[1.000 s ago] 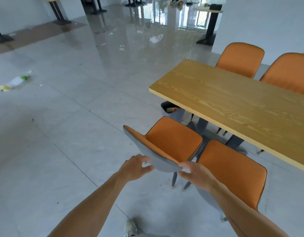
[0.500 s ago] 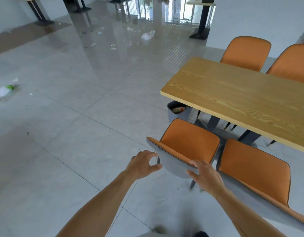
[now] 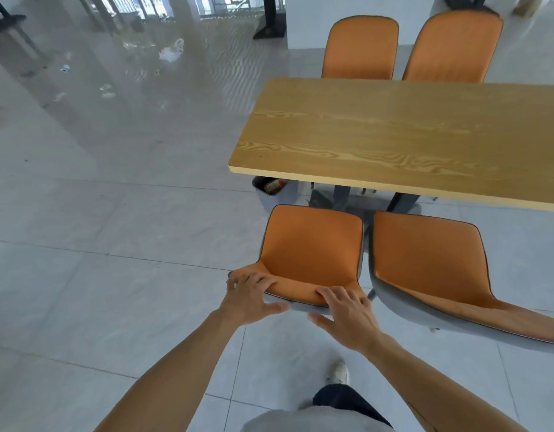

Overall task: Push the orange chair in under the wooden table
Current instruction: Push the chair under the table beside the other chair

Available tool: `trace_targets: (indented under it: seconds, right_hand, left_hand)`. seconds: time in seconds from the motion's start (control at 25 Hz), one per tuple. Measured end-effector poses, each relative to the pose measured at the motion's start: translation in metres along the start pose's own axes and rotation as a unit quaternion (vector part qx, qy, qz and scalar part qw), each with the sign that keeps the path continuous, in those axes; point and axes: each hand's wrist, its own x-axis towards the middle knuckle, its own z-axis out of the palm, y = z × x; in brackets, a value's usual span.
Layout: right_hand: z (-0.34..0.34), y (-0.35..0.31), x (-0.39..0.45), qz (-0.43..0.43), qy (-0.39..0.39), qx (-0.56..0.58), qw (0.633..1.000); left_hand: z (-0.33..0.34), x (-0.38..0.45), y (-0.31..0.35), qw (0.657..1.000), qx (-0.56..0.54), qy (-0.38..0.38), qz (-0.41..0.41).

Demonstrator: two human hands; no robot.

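Large grey floor tiles (image 3: 98, 291), glossy farther back, with scattered litter and a white bag (image 3: 171, 53) near dark table bases at the top. Long wooden table (image 3: 409, 135) on the right, bare top, dark legs below. Small grey bin (image 3: 274, 190) with some trash half under the table corner. Two orange chairs (image 3: 361, 46) on the far side, backs up against the far edge. One more chair (image 3: 431, 266) on the near side, at the right, seat out from under the table.

Compared with half a second ago: view now more square to the long table edge, closer and higher over the chair (image 3: 310, 247). Chair turned to face the table straight, side by side with its neighbour, no longer angled. Front of the seat now just at the table edge, not yet under it. A white shoe (image 3: 339, 372) and a dark trouser leg visible at the bottom.

Left hand (image 3: 250, 296) on the left end of the chair's backrest, fingers spread and bent over the orange top edge, thumb under on the grey shell, so gripping it. Right hand (image 3: 347, 316) on the right end of the same backrest, fingers over the orange edge, thumb stretched out to the left beside the grey shell; gripping as well, though looser. Both forearms stretched forward from the bottom of the view.
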Motion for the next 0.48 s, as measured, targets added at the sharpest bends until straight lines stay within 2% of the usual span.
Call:
trace_targets:
  seconds: [0.12,0.24,0.48]
  right_hand:
    - [0.001,-0.002,0.014,0.015,-0.033,-0.004,0.999]
    - [0.004,-0.005,0.021,0.029,-0.042,-0.008,0.999]
    - [0.013,-0.017,0.026,0.098,0.003,-0.019,0.995]
  left_hand:
    - [0.004,0.016,-0.003,1.0,0.009,-0.019,-0.002]
    - [0.004,0.025,-0.014,0.999,0.006,0.005,0.036]
    - [0.003,0.043,-0.039,0.987,-0.035,0.047,0.15]
